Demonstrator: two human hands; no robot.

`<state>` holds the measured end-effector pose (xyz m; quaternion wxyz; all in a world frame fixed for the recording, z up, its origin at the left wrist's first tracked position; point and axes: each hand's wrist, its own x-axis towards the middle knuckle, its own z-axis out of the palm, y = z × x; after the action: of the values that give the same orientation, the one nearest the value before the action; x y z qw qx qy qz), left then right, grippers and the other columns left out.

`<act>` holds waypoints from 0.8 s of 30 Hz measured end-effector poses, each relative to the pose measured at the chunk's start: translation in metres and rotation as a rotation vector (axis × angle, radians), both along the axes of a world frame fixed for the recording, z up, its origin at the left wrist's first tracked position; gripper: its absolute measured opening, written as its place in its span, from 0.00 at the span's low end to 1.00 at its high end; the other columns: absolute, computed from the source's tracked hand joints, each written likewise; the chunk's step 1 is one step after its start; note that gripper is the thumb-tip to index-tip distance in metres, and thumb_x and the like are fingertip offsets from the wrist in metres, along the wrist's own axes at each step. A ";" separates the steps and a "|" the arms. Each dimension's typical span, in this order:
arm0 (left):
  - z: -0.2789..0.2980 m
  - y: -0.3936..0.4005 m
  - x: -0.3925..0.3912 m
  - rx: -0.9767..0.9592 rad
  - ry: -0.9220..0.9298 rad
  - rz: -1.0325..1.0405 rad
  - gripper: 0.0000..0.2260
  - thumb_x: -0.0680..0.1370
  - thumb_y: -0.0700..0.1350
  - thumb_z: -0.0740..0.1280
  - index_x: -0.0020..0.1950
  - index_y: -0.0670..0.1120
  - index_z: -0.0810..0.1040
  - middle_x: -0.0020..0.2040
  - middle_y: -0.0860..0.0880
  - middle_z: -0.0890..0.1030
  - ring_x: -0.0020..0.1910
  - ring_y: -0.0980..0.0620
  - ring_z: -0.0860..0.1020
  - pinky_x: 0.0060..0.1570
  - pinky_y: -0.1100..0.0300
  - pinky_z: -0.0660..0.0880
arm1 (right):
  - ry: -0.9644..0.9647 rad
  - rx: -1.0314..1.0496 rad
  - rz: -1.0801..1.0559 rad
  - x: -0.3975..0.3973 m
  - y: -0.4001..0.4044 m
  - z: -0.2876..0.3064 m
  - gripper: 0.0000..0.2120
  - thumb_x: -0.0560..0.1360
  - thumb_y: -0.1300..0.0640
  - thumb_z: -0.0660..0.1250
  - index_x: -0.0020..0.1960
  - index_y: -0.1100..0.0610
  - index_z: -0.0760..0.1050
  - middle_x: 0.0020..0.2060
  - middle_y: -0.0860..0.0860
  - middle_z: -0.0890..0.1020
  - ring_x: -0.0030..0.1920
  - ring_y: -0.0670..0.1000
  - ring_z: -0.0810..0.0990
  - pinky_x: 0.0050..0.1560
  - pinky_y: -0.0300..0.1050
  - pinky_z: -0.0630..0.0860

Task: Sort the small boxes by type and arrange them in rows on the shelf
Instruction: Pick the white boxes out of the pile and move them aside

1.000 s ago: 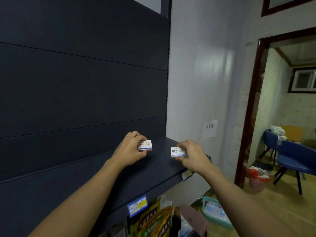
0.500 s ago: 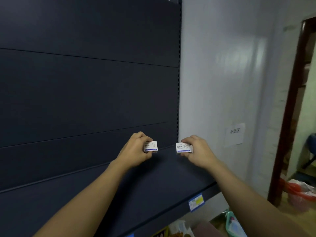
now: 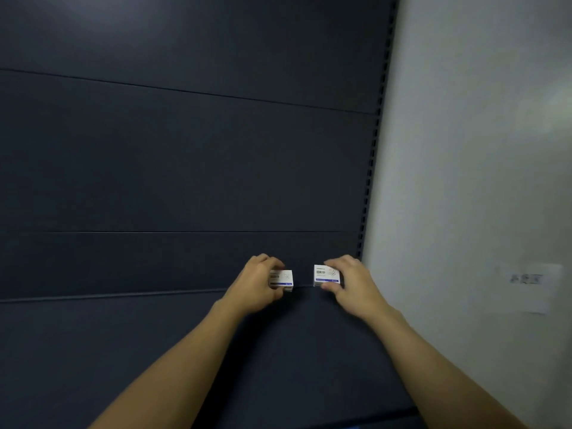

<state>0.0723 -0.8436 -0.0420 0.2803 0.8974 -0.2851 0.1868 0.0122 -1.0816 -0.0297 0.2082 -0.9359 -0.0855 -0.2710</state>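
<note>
Holding a small white box in each hand, I have both arms stretched out over the dark shelf. My left hand has its fingers curled over the top of the left box with the thumb underneath, so it grips that box by its near end. My right hand pinches the right box the same way, fingers over the upper edge and thumb at the lower edge. Both boxes are white with a blue band along the bottom and some printed text that I cannot read clearly. They sit at the very back of the shelf, right where it meets the dark back panel, with their printed faces turned toward me. The two boxes are near each other but apart, with a dark gap between them; I cannot tell whether they rest on the shelf or hang just above it. To the right stands a pale wall bearing a white paper sign, blurred.
</note>
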 end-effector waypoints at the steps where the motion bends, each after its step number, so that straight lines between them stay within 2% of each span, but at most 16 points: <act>1: -0.004 -0.005 0.002 -0.005 0.017 0.019 0.22 0.73 0.46 0.74 0.66 0.50 0.75 0.57 0.56 0.71 0.57 0.56 0.69 0.61 0.60 0.71 | 0.004 0.003 0.011 0.007 -0.002 -0.005 0.23 0.73 0.55 0.74 0.67 0.55 0.76 0.58 0.51 0.77 0.59 0.52 0.73 0.63 0.41 0.66; 6: -0.022 -0.025 0.021 -0.002 0.087 0.091 0.21 0.72 0.45 0.74 0.65 0.48 0.76 0.59 0.52 0.73 0.59 0.54 0.70 0.57 0.64 0.68 | 0.023 0.070 0.056 0.044 -0.003 -0.029 0.22 0.73 0.57 0.75 0.66 0.55 0.76 0.57 0.50 0.76 0.58 0.51 0.72 0.61 0.40 0.66; 10: -0.035 -0.030 0.031 -0.024 0.124 0.125 0.20 0.73 0.46 0.73 0.65 0.46 0.78 0.58 0.53 0.72 0.59 0.53 0.73 0.59 0.63 0.71 | 0.019 0.153 0.067 0.066 0.005 -0.044 0.23 0.74 0.59 0.74 0.67 0.58 0.75 0.57 0.50 0.74 0.58 0.49 0.70 0.60 0.36 0.64; 16: -0.047 -0.025 0.045 -0.063 0.066 0.151 0.20 0.74 0.47 0.71 0.65 0.46 0.79 0.57 0.55 0.68 0.53 0.57 0.74 0.59 0.66 0.71 | 0.007 0.126 0.128 0.090 0.007 -0.054 0.23 0.74 0.61 0.74 0.68 0.59 0.75 0.58 0.50 0.74 0.57 0.47 0.68 0.61 0.33 0.61; 20: -0.051 -0.029 0.050 -0.080 0.038 0.158 0.20 0.74 0.47 0.71 0.66 0.47 0.78 0.57 0.55 0.66 0.52 0.55 0.75 0.59 0.59 0.75 | 0.024 0.141 0.134 0.098 0.004 -0.062 0.24 0.74 0.60 0.74 0.69 0.58 0.74 0.57 0.46 0.71 0.57 0.45 0.68 0.61 0.32 0.62; 24: -0.053 -0.036 0.055 -0.064 -0.031 0.166 0.20 0.74 0.48 0.71 0.65 0.47 0.77 0.58 0.55 0.63 0.56 0.56 0.69 0.59 0.60 0.74 | 0.042 0.161 0.145 0.102 0.001 -0.065 0.24 0.74 0.61 0.74 0.68 0.58 0.74 0.57 0.46 0.67 0.57 0.45 0.71 0.60 0.32 0.65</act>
<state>0.1276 -0.8796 -0.0952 0.2880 0.9055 -0.2078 0.2322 0.1142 -1.0806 -0.0946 0.3036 -0.9129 -0.1264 -0.2416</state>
